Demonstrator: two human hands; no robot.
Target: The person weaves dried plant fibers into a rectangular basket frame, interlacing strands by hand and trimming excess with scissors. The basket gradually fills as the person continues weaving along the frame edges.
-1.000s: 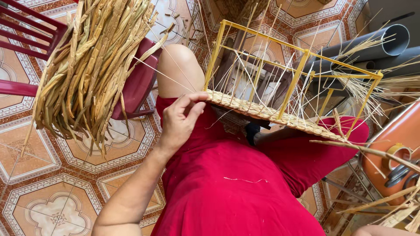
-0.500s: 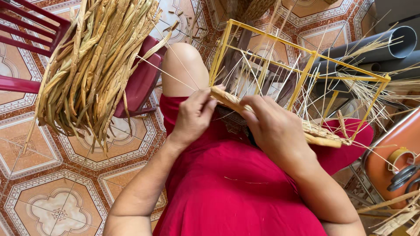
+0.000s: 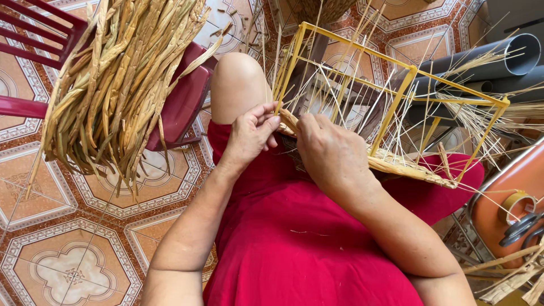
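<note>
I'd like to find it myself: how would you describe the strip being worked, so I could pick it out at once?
Start at the yellow wire frame resting on the red-clad lap. Along its near bottom edge runs a woven band of dried straw; at the band's left end, both hands, left hand and right hand, pinch one flat tan strip. Unlike the thin pale upright strands, it is broad and flat.

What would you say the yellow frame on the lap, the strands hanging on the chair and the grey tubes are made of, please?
The yellow frame looks like thin metal rod with glossy paint: straight bars, crisp joined corners. The strands draped on the red chair appear to be dried plant fibre, matte tan-green, flat and twisted. The grey tubes look like plastic pipe, smooth and hollow-ended, though this is less certain.
</note>
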